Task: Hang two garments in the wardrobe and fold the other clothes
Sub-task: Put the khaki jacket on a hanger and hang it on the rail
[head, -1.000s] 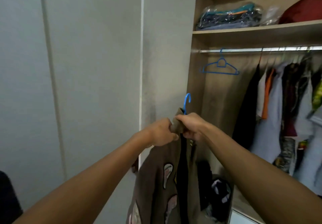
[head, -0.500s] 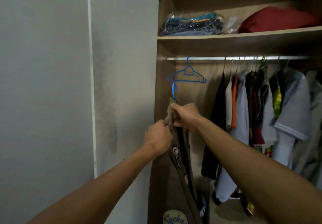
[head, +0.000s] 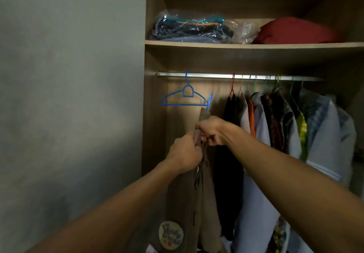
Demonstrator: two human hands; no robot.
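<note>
A brown shirt with round patches (head: 204,193) hangs from a blue hanger whose hook (head: 210,100) sticks up above my hands. My right hand (head: 211,132) grips the shirt's collar at the top of the hanger. Just below and to the left, my left hand (head: 185,154) grips the shirt's front edge. Both are inside the open wardrobe, under the metal rail (head: 216,75). An empty blue hanger (head: 185,97) hangs on the rail right above the shirt. The hook sits beside that hanger's right end, below the rail.
Several hung garments (head: 285,126) fill the rail's right part. The shelf (head: 256,45) above holds a plastic-wrapped bundle (head: 189,29) and a red cushion (head: 293,31). The wardrobe's side panel (head: 153,115) and a grey wall (head: 69,95) stand to the left.
Both hands have lifted the brown shirt on its hanger higher and to the right, deeper into the wardrobe. The hook now sits by the empty hanger's right end.
</note>
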